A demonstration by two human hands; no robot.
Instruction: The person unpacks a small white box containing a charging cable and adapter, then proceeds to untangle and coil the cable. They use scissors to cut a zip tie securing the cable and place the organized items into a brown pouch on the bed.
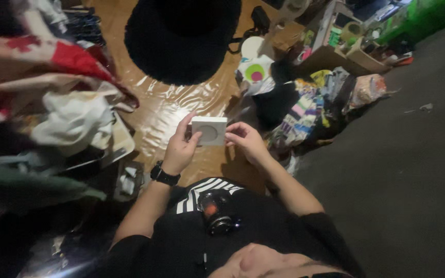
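You hold a small white box (209, 131) at the centre of view, raised above the brown plastic sheet (171, 110) rather than resting on it, its face with a pale round window turned up toward you, which looks like a hold for inspection. Your left hand (180, 149) grips the box's 9 o'clock edge, thumb on top and fingers curled beneath, a black watch (164, 175) at the wrist. Your right hand (245, 140) pinches the 3 o'clock edge between narrowed fingertips, steadying the box from that side. At 12 o'clock from the box lies a large black round cushion (182, 38). At 9 o'clock, a heap of clothes (63, 110), white and red among them, is piled well apart. At 3 o'clock, patterned fabric (302, 116) sits near; cardboard boxes (346, 51) stand further off at 2 o'clock.
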